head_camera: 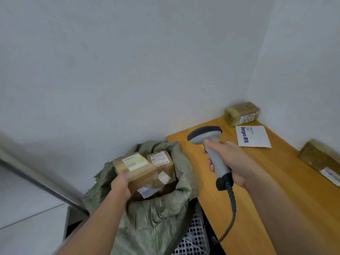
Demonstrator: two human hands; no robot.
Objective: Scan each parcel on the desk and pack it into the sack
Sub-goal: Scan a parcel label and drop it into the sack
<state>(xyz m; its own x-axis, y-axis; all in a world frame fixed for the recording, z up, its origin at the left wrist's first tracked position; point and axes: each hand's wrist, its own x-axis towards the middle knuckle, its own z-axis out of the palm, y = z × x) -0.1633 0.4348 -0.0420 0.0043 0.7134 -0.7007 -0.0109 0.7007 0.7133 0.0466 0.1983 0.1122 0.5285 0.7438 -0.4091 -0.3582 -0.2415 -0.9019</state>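
Gripping a taped parcel [135, 171] over the sack [156, 214], the left hand [120, 186]; right hand [227, 159] clasps the scanner [211, 144].

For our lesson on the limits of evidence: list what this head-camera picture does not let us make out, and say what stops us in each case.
1. Label text on the box in the left hand: too small and blurred.
2. Depth of the sack: hidden by parcels and folds.
3. Parcel at the desk's right edge: cut off by the frame.
4. Scanner trigger: covered by the right hand.
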